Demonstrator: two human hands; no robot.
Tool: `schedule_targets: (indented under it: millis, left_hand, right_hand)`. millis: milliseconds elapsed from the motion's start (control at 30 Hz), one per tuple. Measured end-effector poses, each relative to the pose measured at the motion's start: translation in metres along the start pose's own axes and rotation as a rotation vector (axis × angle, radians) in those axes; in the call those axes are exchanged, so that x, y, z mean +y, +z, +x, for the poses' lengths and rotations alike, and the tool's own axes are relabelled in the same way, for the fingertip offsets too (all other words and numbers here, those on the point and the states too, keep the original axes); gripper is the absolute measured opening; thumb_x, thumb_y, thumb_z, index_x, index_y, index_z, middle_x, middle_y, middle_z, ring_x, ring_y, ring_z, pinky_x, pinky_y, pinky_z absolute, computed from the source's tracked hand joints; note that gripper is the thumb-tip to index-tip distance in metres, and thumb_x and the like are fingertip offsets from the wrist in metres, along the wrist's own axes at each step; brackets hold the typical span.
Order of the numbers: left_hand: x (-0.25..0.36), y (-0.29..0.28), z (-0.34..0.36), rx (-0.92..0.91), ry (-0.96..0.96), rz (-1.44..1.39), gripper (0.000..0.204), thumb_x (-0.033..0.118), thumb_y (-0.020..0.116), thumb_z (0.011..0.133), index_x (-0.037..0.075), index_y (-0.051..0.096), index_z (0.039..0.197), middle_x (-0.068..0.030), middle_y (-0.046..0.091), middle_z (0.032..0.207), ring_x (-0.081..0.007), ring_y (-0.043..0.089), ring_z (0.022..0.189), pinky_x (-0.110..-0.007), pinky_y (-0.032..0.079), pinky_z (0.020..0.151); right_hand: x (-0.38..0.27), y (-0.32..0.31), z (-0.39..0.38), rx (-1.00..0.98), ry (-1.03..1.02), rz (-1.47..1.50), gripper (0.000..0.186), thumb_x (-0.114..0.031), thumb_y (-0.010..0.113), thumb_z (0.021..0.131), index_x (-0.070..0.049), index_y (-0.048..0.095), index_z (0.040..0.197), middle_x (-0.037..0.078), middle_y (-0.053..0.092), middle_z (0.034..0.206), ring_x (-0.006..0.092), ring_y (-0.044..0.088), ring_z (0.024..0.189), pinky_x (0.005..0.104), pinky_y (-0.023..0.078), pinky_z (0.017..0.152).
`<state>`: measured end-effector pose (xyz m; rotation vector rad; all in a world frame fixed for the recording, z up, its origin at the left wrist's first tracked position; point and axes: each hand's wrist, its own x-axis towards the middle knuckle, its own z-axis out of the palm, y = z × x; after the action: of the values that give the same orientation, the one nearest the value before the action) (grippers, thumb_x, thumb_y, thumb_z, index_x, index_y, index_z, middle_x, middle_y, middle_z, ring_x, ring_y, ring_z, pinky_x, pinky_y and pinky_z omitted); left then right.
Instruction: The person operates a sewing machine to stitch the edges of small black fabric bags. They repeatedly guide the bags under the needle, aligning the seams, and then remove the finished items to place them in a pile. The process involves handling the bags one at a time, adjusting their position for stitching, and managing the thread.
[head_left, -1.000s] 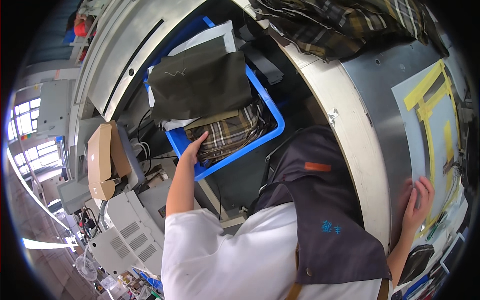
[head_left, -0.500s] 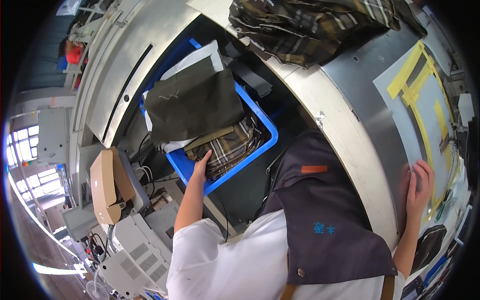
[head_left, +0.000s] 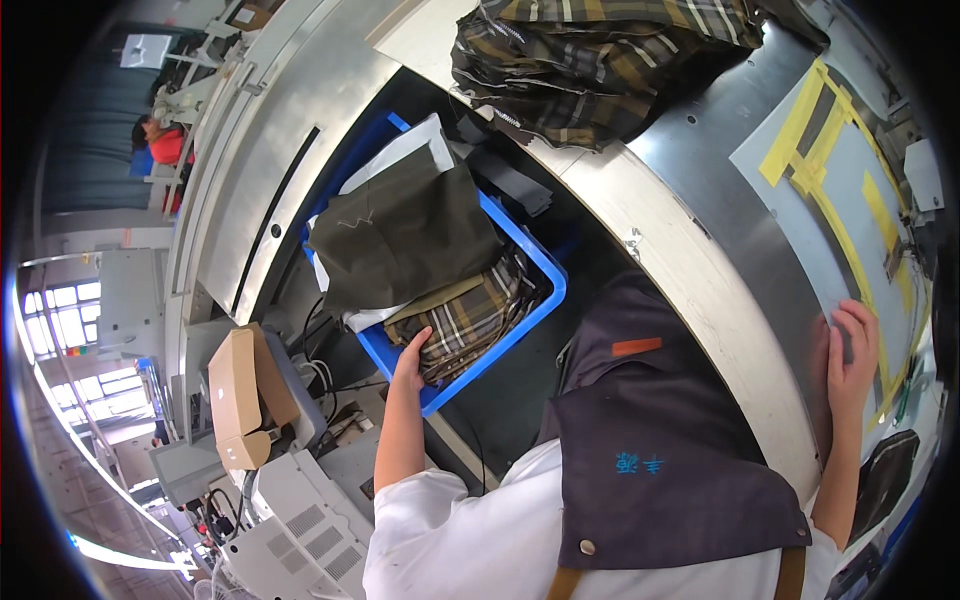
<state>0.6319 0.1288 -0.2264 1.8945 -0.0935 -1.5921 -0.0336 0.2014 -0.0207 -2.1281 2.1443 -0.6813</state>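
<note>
My left hand [head_left: 408, 365] reaches into a blue plastic bin [head_left: 556, 285] at its near left corner. Its thumb lies on the edge of a stack of folded plaid fabric [head_left: 465, 325], and the other fingers are hidden beside or under the stack, so it seems to grip that edge. Dark olive cloth [head_left: 405, 240] covers the far part of the bin's contents, with a loose pale thread on top. White sheets [head_left: 437, 150] stick out beneath it. Far to the right, my right hand [head_left: 852, 350] rests, fingers loosely bent, beside a pale template board [head_left: 800, 200] with yellow tape; it holds nothing.
Bunched plaid fabric with a zipper [head_left: 610, 70] lies on the metal table [head_left: 700, 110] above the bin. The table's pale edge [head_left: 650, 215] curves between bin and board. At left stand an open cardboard box [head_left: 238, 400], a grey machine housing [head_left: 310, 520] and cables. Farther off is another person [head_left: 168, 145].
The whole view has shifted slightly, so bin and box appear a little farther right and lower. My left hand stays at the plaid stack, and my right hand stays by the board.
</note>
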Motion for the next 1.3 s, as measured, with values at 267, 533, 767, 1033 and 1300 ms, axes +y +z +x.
schedule_targets:
  millis: [267,533,767,1033,1300]
  left_hand:
    - [0.028,0.038,-0.055,0.032,0.074,-0.135,0.039,0.03,0.072,0.077,0.007,0.064,0.107,-0.0123,0.068,0.103,-0.0298,0.066,0.091,-0.045,0.053,0.082]
    - [0.067,0.045,-0.154,0.065,0.26,-0.265,0.027,0.02,0.07,0.081,0.004,0.064,0.103,-0.011,0.069,0.099,-0.027,0.067,0.086,-0.041,0.056,0.078]
    - [0.086,0.038,-0.256,0.199,0.544,-0.276,0.041,0.02,0.074,0.076,0.002,0.063,0.11,-0.0104,0.068,0.101,-0.0254,0.067,0.088,-0.039,0.056,0.079]
    - [0.155,0.041,-0.378,0.556,0.981,-0.181,0.066,0.039,0.076,0.072,0.003,0.057,0.124,-0.0127,0.06,0.117,-0.03,0.06,0.102,-0.044,0.049,0.089]
    - [0.312,0.13,-0.455,0.395,1.395,-0.009,0.063,0.038,0.073,0.076,0.001,0.057,0.124,-0.0127,0.062,0.116,-0.0293,0.062,0.1,-0.043,0.051,0.088]
  right_hand:
    - [-0.003,0.001,0.003,0.024,-0.01,0.017,0.016,-0.005,0.057,0.086,0.0,0.062,0.101,0.014,0.058,0.111,0.0314,0.057,0.103,0.0364,0.043,0.092]
    - [-0.003,0.0,0.003,0.003,-0.033,0.065,0.017,-0.003,0.055,0.088,0.0,0.061,0.104,0.014,0.057,0.114,0.03,0.055,0.106,0.0355,0.041,0.094]
    - [-0.004,-0.001,0.002,0.026,-0.029,0.091,0.018,-0.004,0.056,0.086,0.0,0.062,0.103,0.013,0.059,0.112,0.0301,0.056,0.105,0.0357,0.042,0.093]
    - [-0.001,0.0,0.001,0.018,-0.017,0.141,0.018,-0.004,0.056,0.086,-0.001,0.062,0.103,0.013,0.058,0.113,0.0296,0.056,0.106,0.0355,0.042,0.094]
    - [-0.001,-0.005,-0.001,0.055,-0.008,0.192,0.018,-0.004,0.059,0.081,-0.002,0.063,0.098,0.013,0.059,0.111,0.0308,0.056,0.104,0.037,0.043,0.091]
